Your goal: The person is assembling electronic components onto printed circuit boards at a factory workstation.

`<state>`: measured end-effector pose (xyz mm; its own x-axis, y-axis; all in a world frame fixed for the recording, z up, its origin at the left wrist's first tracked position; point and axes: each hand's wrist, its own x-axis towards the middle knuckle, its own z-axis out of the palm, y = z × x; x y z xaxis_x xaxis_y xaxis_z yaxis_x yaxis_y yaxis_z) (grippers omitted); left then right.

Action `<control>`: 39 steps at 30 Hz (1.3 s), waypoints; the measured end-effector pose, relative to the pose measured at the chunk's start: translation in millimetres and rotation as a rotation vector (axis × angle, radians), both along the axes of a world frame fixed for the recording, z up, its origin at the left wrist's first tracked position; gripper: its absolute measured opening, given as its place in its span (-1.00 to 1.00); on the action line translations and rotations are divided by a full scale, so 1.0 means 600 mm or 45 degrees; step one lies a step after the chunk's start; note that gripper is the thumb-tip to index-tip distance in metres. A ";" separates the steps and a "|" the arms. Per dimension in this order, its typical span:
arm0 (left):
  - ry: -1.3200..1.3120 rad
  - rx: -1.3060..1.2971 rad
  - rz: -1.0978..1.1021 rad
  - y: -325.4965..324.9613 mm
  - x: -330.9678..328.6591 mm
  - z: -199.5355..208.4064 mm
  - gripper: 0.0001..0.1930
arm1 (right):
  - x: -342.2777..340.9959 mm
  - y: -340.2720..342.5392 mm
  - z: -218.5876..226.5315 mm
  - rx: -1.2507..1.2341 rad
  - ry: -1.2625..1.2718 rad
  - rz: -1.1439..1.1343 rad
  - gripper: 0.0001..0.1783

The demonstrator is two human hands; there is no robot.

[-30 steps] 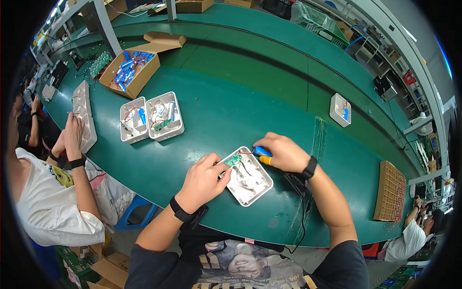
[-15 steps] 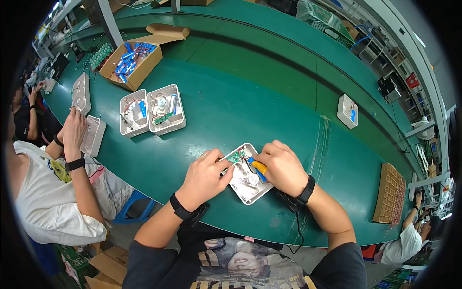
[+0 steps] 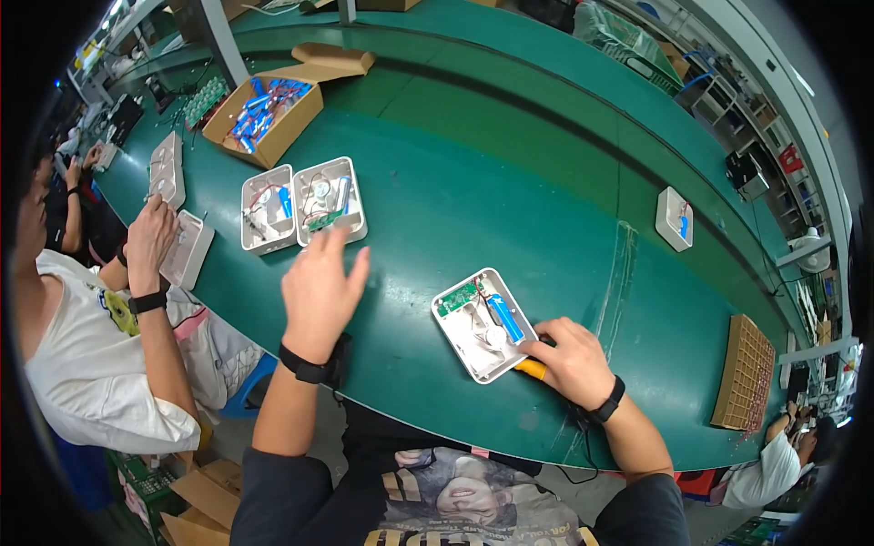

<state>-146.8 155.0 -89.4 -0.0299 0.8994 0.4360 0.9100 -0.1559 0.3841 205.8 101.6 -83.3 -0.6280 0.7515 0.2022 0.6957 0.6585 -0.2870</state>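
In front of me stands a white plastic housing [image 3: 469, 348] with a green circuit board [image 3: 458, 298], thin wires and a blue cylindrical battery [image 3: 505, 318] inside. My right hand [image 3: 575, 366] is at its lower right corner, closed round a tool with a yellow handle [image 3: 531, 369]; the tool's working end is hidden. My left hand [image 3: 319, 296] is in the air to the left, fingers stretched and thumb apart, holding nothing. Its fingertips overlap the near edge of a second white housing [image 3: 357, 227], which also contains a board and a battery; whether they touch I cannot tell.
Another open housing [image 3: 266, 246] adjoins the second one. Behind stands a cardboard box [image 3: 293, 127] of blue batteries. A co-worker's hand [image 3: 153, 235] works at housings on the left. One housing [image 3: 674, 238] lies far right, near a brown divided tray [image 3: 742, 373].
My left hand has left the near housing and moved left and away from me, its fingers opening. My right hand has drawn the yellow-handled tool out of the housing to its lower right corner.
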 end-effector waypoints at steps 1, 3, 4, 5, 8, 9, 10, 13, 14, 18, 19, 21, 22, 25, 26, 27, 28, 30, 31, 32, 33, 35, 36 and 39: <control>0.032 -0.132 0.049 0.008 -0.009 -0.001 -0.73 | 0.003 0.005 -0.009 0.050 -0.004 -0.003 -0.74; 0.106 -0.403 0.155 0.018 -0.026 -0.009 -0.68 | 0.013 0.017 -0.018 0.082 0.008 -0.084 -0.75; 0.113 -0.393 0.153 0.020 -0.027 -0.016 -0.68 | 0.022 0.027 -0.021 0.107 0.014 -0.158 -0.76; 0.108 -0.320 0.077 0.018 -0.026 -0.026 -0.67 | 0.031 0.039 -0.022 0.131 0.020 -0.233 -0.78; 0.094 -0.167 -0.078 -0.004 -0.011 -0.040 -0.65 | 0.070 0.108 -0.039 0.267 0.111 -0.439 -0.76; 0.042 -0.180 -0.164 -0.016 -0.002 -0.036 -0.66 | 0.084 0.132 -0.039 0.256 0.116 -0.522 -0.78; -0.005 -0.194 -0.248 -0.029 0.003 -0.030 -0.66 | 0.095 0.158 -0.040 0.244 0.126 -0.602 -0.79; -0.109 -0.169 -0.402 -0.056 0.024 -0.027 -0.68 | 0.159 0.248 -0.064 0.289 0.189 -0.710 -0.77; -0.169 -0.150 -0.469 -0.062 0.032 -0.026 -0.69 | 0.191 0.279 -0.073 0.259 0.189 -0.758 -0.75; -0.227 -0.159 -0.470 -0.070 0.045 -0.026 -0.72 | 0.185 0.292 -0.070 0.430 -0.013 -0.832 -0.66; -0.230 -0.174 -0.453 -0.070 0.048 -0.025 -0.72 | 0.188 0.285 -0.070 0.534 -0.120 -0.858 -0.63; -0.229 -0.224 -0.391 -0.067 0.050 -0.023 -0.72 | 0.111 0.237 -0.038 0.420 0.143 -0.614 -0.58; -0.232 -0.275 -0.373 -0.063 0.052 -0.020 -0.73 | 0.066 0.200 -0.009 0.272 0.198 -0.343 -0.60; -0.240 -0.330 -0.357 -0.061 0.058 -0.022 -0.74 | -0.032 0.131 0.025 0.068 0.211 0.299 -0.66; -0.252 -0.320 -0.352 -0.059 0.061 -0.023 -0.75 | -0.046 0.120 0.020 0.063 0.211 0.278 -0.66; -0.262 -0.302 -0.334 -0.057 0.063 -0.023 -0.76 | -0.059 0.115 0.016 -0.019 0.249 0.284 -0.68; -0.260 -0.304 -0.337 -0.054 0.066 -0.026 -0.76 | -0.069 0.111 0.012 -0.100 0.286 0.292 -0.69; -0.480 -0.236 -0.359 -0.048 0.071 -0.045 -0.78 | -0.076 0.097 0.005 -0.185 0.324 0.313 -0.70; -0.590 -0.199 -0.361 -0.046 0.071 -0.053 -0.79 | -0.078 0.084 0.000 -0.157 0.286 0.320 -0.70; -0.592 -0.198 -0.348 -0.045 0.072 -0.057 -0.79 | -0.079 0.069 -0.003 -0.130 0.246 0.328 -0.70; -0.601 -0.202 -0.353 -0.044 0.073 -0.060 -0.81 | -0.080 0.059 -0.003 -0.102 0.207 0.336 -0.70; -0.616 -0.217 -0.379 -0.044 0.075 -0.065 -0.86 | -0.106 0.039 0.000 0.002 0.160 0.312 -0.69; -0.615 -0.225 -0.382 -0.049 0.076 -0.064 -0.86 | -0.127 0.028 0.003 0.110 0.115 0.275 -0.69; -0.645 -0.319 -0.283 -0.062 0.079 -0.050 -0.79 | -0.164 0.009 -0.008 0.207 0.006 0.154 -0.67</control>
